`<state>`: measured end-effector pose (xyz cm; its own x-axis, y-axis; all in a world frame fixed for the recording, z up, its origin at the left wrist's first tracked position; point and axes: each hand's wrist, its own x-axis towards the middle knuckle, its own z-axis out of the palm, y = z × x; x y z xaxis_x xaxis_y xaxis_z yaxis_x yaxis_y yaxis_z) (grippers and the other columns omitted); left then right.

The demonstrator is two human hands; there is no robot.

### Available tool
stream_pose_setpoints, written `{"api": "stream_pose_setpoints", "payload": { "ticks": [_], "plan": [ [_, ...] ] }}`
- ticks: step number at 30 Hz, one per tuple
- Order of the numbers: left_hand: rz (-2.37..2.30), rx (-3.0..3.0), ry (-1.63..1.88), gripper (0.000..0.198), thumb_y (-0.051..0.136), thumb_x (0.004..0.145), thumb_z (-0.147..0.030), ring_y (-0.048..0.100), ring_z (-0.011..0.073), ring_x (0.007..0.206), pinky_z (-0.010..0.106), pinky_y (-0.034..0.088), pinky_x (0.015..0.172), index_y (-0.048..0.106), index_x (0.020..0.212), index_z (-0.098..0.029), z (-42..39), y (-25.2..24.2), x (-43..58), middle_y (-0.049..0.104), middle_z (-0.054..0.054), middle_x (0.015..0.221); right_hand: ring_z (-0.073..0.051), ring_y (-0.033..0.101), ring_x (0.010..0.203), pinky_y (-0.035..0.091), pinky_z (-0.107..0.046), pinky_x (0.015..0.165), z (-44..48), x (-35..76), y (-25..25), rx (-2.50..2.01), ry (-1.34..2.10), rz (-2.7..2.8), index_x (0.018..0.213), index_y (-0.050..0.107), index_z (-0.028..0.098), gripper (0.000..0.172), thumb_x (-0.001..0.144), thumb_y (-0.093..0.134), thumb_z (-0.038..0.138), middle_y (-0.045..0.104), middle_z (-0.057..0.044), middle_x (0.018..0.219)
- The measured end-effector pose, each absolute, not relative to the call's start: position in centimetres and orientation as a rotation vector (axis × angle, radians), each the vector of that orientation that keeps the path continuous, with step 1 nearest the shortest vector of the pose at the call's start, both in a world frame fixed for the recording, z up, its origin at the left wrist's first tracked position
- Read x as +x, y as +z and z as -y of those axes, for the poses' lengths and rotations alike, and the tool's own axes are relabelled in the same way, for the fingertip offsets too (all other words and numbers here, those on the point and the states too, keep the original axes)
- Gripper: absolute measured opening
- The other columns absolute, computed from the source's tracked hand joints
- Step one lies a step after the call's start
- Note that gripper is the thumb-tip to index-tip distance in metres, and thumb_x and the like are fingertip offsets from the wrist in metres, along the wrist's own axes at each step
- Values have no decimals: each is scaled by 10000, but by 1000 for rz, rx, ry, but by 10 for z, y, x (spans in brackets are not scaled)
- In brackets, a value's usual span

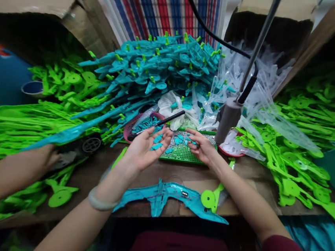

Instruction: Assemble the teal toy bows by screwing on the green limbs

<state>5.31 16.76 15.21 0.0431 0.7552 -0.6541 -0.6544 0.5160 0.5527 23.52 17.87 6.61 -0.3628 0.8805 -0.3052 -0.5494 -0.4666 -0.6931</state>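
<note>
My left hand (146, 149) is turned palm up with its fingers curled, and several small blue plastic pieces (156, 146) lie in it. A thin black rod-like tool (171, 118) passes behind its fingers; I cannot tell whether it touches them. Pinched in my right hand (202, 146) is at least one small blue piece (194, 143), over a green perforated tray (182, 154). Shiny small metal parts and more blue pieces lie in that tray. On the table before me rests a long blue plastic shell (163, 194), with a lime-green part (208, 199) at its right end.
A large heap of blue parts (158, 61) rises behind, with clear plastic parts (248, 82) beside it. Lime-green parts (299, 173) flank both sides. A grey hanging tool (229, 117) stands right of the tray. Another person's hand (30, 167) works at left. A pink basket (128, 127) holds blue bits.
</note>
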Motion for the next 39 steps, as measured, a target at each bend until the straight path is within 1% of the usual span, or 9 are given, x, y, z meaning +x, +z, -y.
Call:
{"api": "stream_pose_setpoints", "payload": {
  "ticks": [9,14,18,21,23,26,29,33,39],
  "plan": [
    [-1090,197,1011,328,296,1039,-215,679,116,686,175,577,573,598,1023,-87,-159,128,38,655,90,812,-58,389,505,267,-191,423,-183,238,67,-870,1819,520,816,581,185,115,734,591,265,545,36,696],
    [-1092,428,919,241,400,970,-130,298,26,374,119,234,312,558,787,-131,-152,120,42,375,-68,596,-58,463,549,313,-186,448,-182,235,63,-962,1771,574,741,525,192,194,743,638,349,608,18,782],
    [-1172,752,1016,268,486,965,-316,219,37,398,139,172,354,558,758,-162,-143,116,54,296,-86,577,-80,503,571,371,-193,474,-171,225,59,-1065,1817,733,768,563,188,225,720,684,372,606,8,728],
    [-1317,1150,1006,357,511,945,-459,295,64,439,167,231,416,582,735,-180,-145,112,55,319,-72,546,-97,532,606,408,-208,496,-166,222,61,-1142,1797,903,779,577,180,224,772,624,400,624,-16,739],
    [-1452,1510,877,318,585,901,-455,457,107,540,201,348,509,633,744,-183,-153,105,52,468,-27,577,-100,528,604,406,-218,499,-168,225,63,-1221,1707,1021,806,571,188,225,823,554,411,618,-11,750],
    [-1608,1956,578,152,682,829,-328,644,223,859,281,464,733,720,887,-192,-171,88,48,711,70,857,-110,493,581,374,-237,504,-175,232,63,-1390,1485,1222,831,558,200,204,872,489,388,578,11,722],
    [-1680,2189,299,209,660,835,-260,679,288,1008,341,488,834,728,1022,-193,-187,71,48,748,126,1043,-144,549,718,416,-268,639,-179,239,62,-1559,1186,1485,828,585,192,131,881,521,293,602,-13,789],
    [-1734,2377,40,266,551,911,-251,708,299,992,364,509,825,699,1118,-173,-196,63,51,740,166,1074,-226,597,985,429,-344,843,-174,241,59,-1718,833,1895,988,645,174,183,919,479,142,643,-115,1084],
    [-1839,2502,-116,392,303,939,-94,709,351,957,374,502,712,682,1033,-70,-194,69,48,701,243,1016,-248,635,946,444,-340,782,-174,238,46,-1808,536,2349,1087,635,165,296,963,375,97,625,-164,1115]
  ]
}}
